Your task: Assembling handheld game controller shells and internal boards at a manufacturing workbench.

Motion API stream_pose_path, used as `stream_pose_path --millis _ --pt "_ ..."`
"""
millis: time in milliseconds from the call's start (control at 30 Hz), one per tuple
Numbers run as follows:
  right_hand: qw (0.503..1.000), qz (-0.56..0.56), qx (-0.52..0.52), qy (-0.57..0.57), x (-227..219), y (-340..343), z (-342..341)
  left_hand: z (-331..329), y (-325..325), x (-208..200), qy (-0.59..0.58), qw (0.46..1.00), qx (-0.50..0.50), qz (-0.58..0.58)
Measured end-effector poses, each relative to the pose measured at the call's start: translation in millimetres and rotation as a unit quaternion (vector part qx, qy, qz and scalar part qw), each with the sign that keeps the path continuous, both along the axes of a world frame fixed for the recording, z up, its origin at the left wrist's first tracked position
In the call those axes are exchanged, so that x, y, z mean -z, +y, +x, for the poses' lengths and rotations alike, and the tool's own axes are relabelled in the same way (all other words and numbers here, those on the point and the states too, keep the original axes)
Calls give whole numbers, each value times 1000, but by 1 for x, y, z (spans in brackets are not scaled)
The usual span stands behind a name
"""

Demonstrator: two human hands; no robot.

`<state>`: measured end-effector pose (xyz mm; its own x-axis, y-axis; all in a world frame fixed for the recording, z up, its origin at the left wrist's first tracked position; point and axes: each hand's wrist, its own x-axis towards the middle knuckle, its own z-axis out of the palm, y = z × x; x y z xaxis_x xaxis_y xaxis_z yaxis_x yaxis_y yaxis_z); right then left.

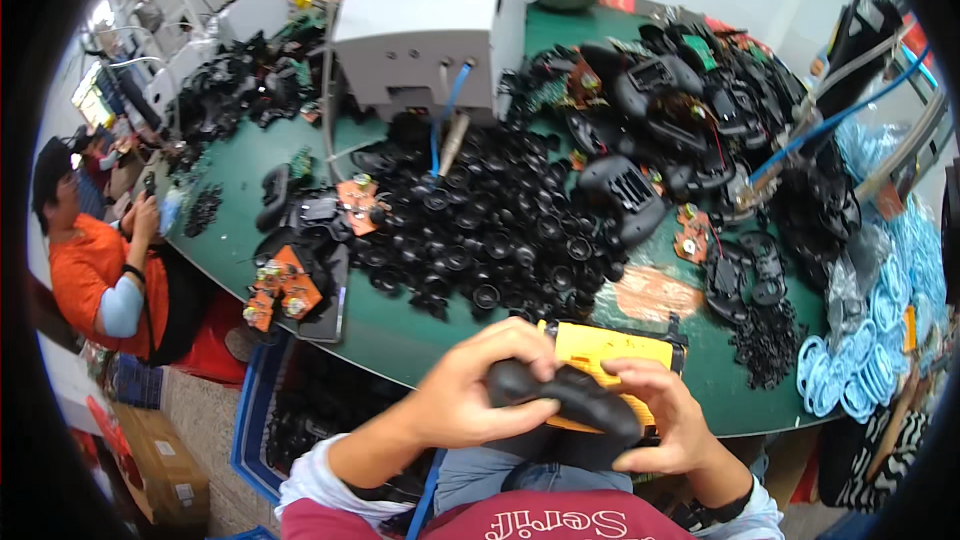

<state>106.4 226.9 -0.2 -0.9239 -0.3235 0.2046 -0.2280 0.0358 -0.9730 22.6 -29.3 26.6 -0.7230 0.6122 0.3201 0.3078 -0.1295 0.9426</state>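
Note:
A black game controller (570, 400) is held over my lap at the table's near edge, tilted with its right end lower. My left hand (495, 385) is closed round its left grip, fingers on top and thumb below. Curved round the right end is my right hand (670, 415), fingers above and thumb underneath; how firmly it presses cannot be told. Just behind the controller sits a yellow block-like holder (615, 342) with dark edges, partly hidden by my hands. Past it spreads a large heap of small black round caps, likely thumbstick tops (490, 225).
Controller shells and circuit boards (650, 130) pile up at the back right. A grey-white machine (430, 35) stands at the back. Orange boards (285, 290) lie left, above a blue crate (262, 420). Light-blue rings (860, 375) hang right. Another person (105, 270) sits far left.

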Motion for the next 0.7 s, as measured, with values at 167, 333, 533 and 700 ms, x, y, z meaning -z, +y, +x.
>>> stream_pose_path --millis 167,333,533,700 --pt "999 38 11 -25 -4 10 6 18 -117 -67 99 852 180 -482" --pt "986 157 53 -1 4 -4 17 65 -156 -37 32 914 67 -399" --pt "948 288 82 108 10 -19 25 121 -159 40 -84 911 46 -401" --pt "938 297 108 141 18 -27 31 153 -163 65 -149 875 9 -460"
